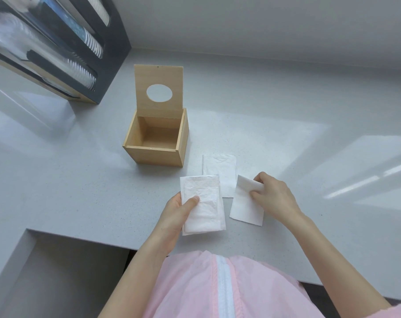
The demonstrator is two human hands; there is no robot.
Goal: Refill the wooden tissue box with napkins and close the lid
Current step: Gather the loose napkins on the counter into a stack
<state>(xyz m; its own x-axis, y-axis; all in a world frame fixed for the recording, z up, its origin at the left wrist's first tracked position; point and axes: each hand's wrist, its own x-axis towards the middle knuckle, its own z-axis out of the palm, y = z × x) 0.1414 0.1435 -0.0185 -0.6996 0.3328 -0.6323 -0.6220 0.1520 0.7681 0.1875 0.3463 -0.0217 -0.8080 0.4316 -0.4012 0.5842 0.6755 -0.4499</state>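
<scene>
Your left hand (178,210) grips a napkin stack (201,203), right hand (274,193) pinches one napkin (245,207) near the counter's (80,191) front edge; wooden box (157,143) sits open.

The scene is bright, with soft, cool daylight. Pale slanted patches of light lie on the speckled grey countertop (286,125) at right and at left, with mild glare. Shadows are weak: the open light-wood tissue box (157,143) throws only a faint one. The dark cup dispenser rack (57,49) at upper left is blurred and stretched by the wide lens. The centre is sharp.
</scene>
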